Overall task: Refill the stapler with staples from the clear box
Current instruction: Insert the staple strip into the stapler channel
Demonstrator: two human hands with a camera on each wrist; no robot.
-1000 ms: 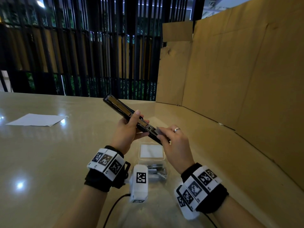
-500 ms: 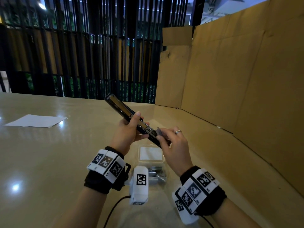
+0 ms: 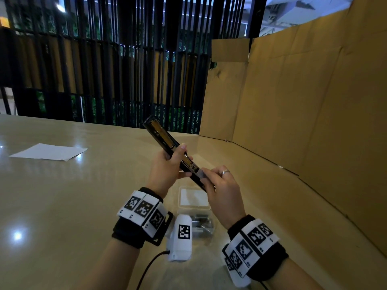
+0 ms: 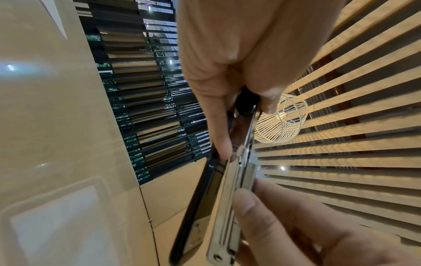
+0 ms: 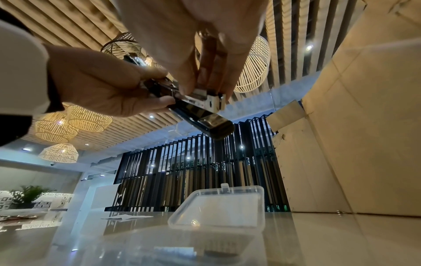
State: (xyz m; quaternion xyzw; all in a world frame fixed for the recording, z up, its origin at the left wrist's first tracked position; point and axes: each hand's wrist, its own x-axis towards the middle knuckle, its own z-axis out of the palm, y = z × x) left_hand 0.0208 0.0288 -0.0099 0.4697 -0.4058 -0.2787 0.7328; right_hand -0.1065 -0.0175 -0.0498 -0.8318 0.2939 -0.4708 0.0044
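A black stapler (image 3: 165, 141) is swung open and held slanted above the table, its metal magazine facing up. My left hand (image 3: 178, 162) grips its middle, thumb on top. My right hand (image 3: 206, 174) pinches a short grey strip of staples (image 3: 201, 173) at the near end of the magazine. The right wrist view shows the stapler (image 5: 205, 111) from below, with my right fingertips (image 5: 193, 79) on the silver end piece. The clear box (image 3: 194, 198) lies open on the table under my hands, with loose staples (image 3: 204, 225) in its near half.
A sheet of white paper (image 3: 50, 151) lies at the far left of the glossy table (image 3: 62, 206). A tall cardboard wall (image 3: 293, 101) stands along the right side. A black slatted screen (image 3: 104, 70) runs behind the far edge.
Both hands and the stapler have stayed together and shifted only slightly. My right fingers still hold the staple strip at the same end of the magazine.
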